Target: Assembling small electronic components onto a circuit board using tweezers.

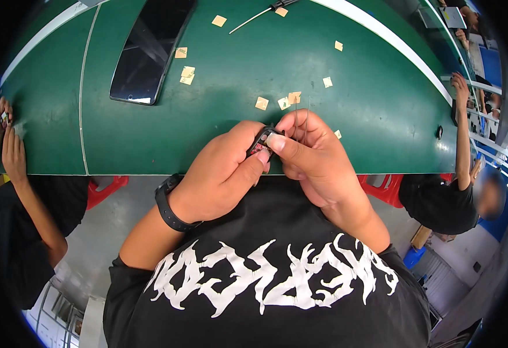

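I'm holding a small black casing over the near side of the desk, about centre. My left hand is clamping its left side, thumb on the near part; my right hand is gripping the right side, thumb over the opened face.

Guessing it's light, with a stiff shell, maybe slippery. Exposed reddish insides are looking fragile: best hold is by the rim, pads off the parts. My thumbs are covering much of the face and my fingers are hiding the underside; not making out the small parts.

Thin metal prongs, probably tweezers, are sticking out far-ward from my right hand; their other end is hidden.

Farther out, tan squares are lying scattered, markings too small to read. Far left, a dark glossy tablet is running out of view. Farthest, a screwdriver is lying near the frame edge.
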A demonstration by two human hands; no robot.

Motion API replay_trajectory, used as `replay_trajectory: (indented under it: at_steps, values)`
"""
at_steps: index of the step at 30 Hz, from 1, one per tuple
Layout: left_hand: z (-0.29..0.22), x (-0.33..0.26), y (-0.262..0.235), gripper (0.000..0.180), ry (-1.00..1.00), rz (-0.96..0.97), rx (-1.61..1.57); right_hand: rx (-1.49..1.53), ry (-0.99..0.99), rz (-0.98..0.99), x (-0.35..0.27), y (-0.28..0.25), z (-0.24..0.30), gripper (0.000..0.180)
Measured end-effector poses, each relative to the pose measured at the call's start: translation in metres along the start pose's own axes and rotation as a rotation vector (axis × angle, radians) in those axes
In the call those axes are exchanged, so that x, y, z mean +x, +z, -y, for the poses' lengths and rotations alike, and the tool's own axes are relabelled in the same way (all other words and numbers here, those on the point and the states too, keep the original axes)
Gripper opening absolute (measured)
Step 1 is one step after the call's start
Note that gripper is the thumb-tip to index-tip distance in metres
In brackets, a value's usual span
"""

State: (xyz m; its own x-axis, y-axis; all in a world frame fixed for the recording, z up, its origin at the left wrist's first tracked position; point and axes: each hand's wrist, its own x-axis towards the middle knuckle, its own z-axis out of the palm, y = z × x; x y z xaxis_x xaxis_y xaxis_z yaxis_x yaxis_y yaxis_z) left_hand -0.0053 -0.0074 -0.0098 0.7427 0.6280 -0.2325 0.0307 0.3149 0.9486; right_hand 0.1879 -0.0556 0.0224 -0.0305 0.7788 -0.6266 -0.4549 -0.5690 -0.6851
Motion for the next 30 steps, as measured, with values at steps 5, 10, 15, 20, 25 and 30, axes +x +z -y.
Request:
replay_trajectory:
  at_steps: [5,10,15,20,25,30]
  values:
    - [-0.003,0.001,0.008,0.027,-0.004,-0.067,-0.059,0.132,-0.019,0.014,0.001,0.001,-0.007,0.014]
    - [0.002,-0.001,0.006,0.028,0.034,-0.062,0.011,0.219,0.073,0.092,0.006,-0.005,-0.003,0.013]
    - [0.003,0.0,0.006,0.027,0.03,-0.055,0.002,0.053,-0.005,0.023,0.006,-0.003,-0.003,0.016]
    - [0.0,-0.001,0.004,0.025,0.026,-0.057,0.013,-0.048,-0.02,-0.01,0.005,0.001,0.001,0.016]
    - [-0.005,0.0,-0.001,0.023,-0.002,-0.019,-0.006,-0.161,-0.092,0.008,0.006,0.003,0.006,0.014]
    - [-0.002,-0.001,0.003,0.02,-0.063,-0.027,-0.287,-0.12,-0.033,0.111,0.01,-0.016,0.005,0.016]
